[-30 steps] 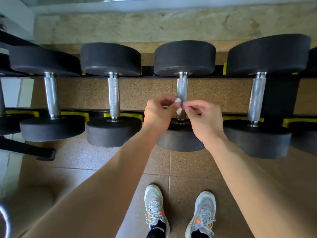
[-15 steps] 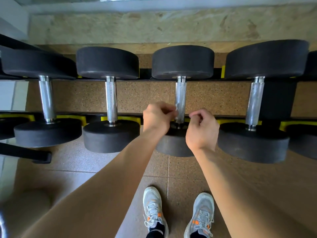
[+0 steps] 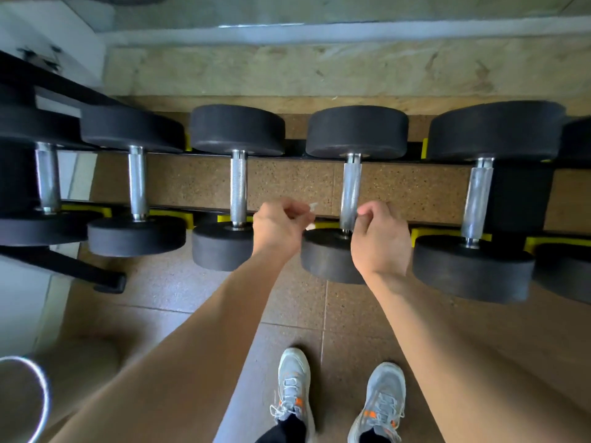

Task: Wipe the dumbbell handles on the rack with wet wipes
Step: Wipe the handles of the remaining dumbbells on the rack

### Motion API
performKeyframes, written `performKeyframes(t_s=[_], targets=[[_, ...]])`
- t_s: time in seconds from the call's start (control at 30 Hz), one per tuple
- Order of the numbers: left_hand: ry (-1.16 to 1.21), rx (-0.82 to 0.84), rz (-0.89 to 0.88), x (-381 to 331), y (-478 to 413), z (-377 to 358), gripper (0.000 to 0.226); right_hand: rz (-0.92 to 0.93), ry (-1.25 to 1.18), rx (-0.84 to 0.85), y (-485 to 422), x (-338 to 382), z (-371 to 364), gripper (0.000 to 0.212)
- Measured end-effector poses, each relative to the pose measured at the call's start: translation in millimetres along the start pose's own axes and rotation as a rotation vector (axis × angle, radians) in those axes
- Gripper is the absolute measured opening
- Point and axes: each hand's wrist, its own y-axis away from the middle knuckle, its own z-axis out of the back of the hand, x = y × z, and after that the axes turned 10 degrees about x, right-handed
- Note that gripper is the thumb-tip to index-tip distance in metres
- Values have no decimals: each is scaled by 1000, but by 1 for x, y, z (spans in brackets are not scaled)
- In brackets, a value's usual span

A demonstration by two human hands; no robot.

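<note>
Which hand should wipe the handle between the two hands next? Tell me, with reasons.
Left, probably. The left hand pinches the white wipe, just left of that handle. The right hand sits beside the handle too, but its curled fingers show no wipe.

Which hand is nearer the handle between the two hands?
Right. The right hand sits beside the handle; the left hand, pinching the wipe, is apart to its left.
</note>
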Motion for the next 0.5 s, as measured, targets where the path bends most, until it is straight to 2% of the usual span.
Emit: performKeyframes(t_s=[0.13, 0.23, 0.4, 0.5], targets=[[25, -134, 20, 13, 18, 52, 9, 255, 39, 100, 20, 48, -5, 13], [-6, -205, 24, 27, 13, 90, 6, 262, -12, 202, 24, 79, -33, 15], [-50, -223, 19, 61, -23, 129, 8, 22, -135, 231, 15, 119, -105, 14], [-45, -188, -22, 78, -51, 139, 10, -197, -303, 150, 7, 138, -138, 18]])
